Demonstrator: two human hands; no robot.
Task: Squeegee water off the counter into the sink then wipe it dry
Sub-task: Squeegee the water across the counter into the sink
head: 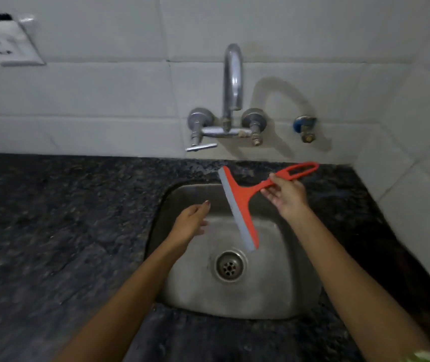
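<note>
Both forearms cut off at frame bottom. Right hand (285, 195) pinches red plastic squeegee (245, 202) above round-cornered steel sink (294, 291); blurred left hand (191, 222), fingers relaxed, holds nothing at nine o'clock.

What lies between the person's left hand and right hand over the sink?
In the head view, the squeegee's grey blade hangs between the left hand and right hand, above the sink.
</note>
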